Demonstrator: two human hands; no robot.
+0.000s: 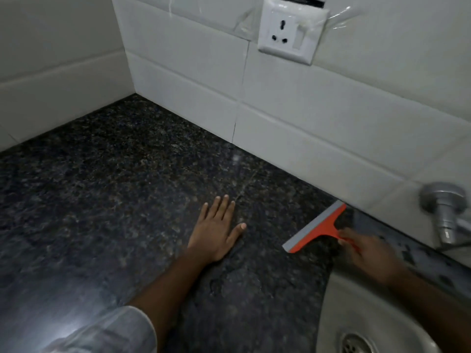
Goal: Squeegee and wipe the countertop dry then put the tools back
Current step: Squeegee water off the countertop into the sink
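The orange squeegee (316,229) is sitting blade-down on the dark granite counter (114,200), near the tiled wall (305,110) and just left of the sink (362,309), with the right hand (367,253) gripping its handle, fingers curled round it, though that hand's pretty blurry. The left hand (216,233) is lying flat and open on the counter beside it, fingers spread, holding nothing. A tap (444,215) is sticking out of the wall at the right, and a socket (290,34) is sitting higher up.

- Left hand (216,231) lies flat on the counter (102,200), mid-frame.
- Squeegee (316,229) sits right of it, on the counter, near the wall.
- Right hand (369,253) grips its handle.
- Sink (356,309) lies at the right, before the tap (443,215).
- Socket (291,30) is on the wall behind.
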